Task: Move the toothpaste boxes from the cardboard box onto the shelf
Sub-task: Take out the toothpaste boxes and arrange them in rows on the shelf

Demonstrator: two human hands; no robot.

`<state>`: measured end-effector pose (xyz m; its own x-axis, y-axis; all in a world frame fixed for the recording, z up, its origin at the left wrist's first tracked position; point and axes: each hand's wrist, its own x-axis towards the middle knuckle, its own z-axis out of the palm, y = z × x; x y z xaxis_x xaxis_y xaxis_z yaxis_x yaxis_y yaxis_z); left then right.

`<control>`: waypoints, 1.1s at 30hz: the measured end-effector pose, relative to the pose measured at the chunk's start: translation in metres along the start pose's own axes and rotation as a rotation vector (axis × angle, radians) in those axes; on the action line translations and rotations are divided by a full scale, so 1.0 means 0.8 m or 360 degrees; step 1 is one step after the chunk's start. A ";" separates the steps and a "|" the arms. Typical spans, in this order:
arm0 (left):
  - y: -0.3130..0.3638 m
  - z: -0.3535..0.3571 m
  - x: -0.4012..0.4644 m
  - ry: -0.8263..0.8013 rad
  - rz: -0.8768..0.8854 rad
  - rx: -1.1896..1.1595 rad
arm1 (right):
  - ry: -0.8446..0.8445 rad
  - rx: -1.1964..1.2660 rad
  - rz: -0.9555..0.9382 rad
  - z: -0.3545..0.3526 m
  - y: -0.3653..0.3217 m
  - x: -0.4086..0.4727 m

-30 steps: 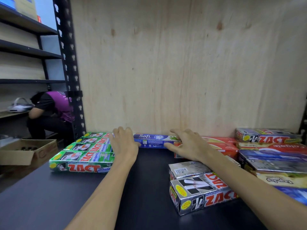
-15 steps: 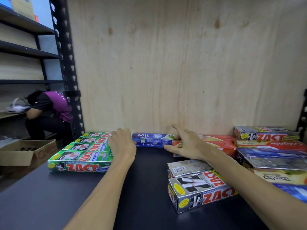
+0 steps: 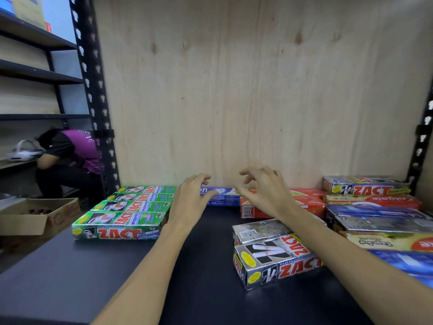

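Two silver Zact boxes (image 3: 274, 259) nearest at 4 o'clock on the dark shelf (image 3: 199, 266). Farther, at 10 o'clock, green Zact whitening boxes (image 3: 126, 215). Beyond — left hand (image 3: 189, 202) and right hand (image 3: 267, 193), fingers loosely curled, holding nothing, over the blue Safi box (image 3: 222, 198) at 12 o'clock against the plywood back (image 3: 234, 90).

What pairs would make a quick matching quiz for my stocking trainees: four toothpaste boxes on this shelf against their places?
Things:
1. green Zact boxes
2. blue Safi box
3. red box
4. silver Zact box

Places:
A. front, under the right forearm
B. back wall, between the hands
C. left, in a row
D. back, right of the blue box

Pairs: 1-C, 2-B, 3-D, 4-A
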<state>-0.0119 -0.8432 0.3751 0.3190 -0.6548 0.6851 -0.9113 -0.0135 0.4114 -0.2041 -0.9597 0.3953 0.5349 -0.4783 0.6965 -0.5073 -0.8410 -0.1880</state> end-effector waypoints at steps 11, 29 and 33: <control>0.079 0.030 -0.031 -0.0430 -0.0372 -0.0613 | -0.0110 -0.0084 0.0235 -0.099 0.038 -0.055; 0.123 0.041 -0.034 -0.0712 -0.0579 -0.0751 | -0.0483 -0.0125 0.0657 -0.188 0.120 -0.154; 0.122 0.041 -0.032 -0.0732 -0.0561 -0.0726 | -0.0465 0.0066 0.0730 -0.195 0.131 -0.155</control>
<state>-0.1174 -0.8522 0.3777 0.3402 -0.9218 0.1859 -0.5441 -0.0318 0.8384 -0.4288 -0.9488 0.3969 0.4336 -0.8437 0.3164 -0.7087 -0.5362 -0.4585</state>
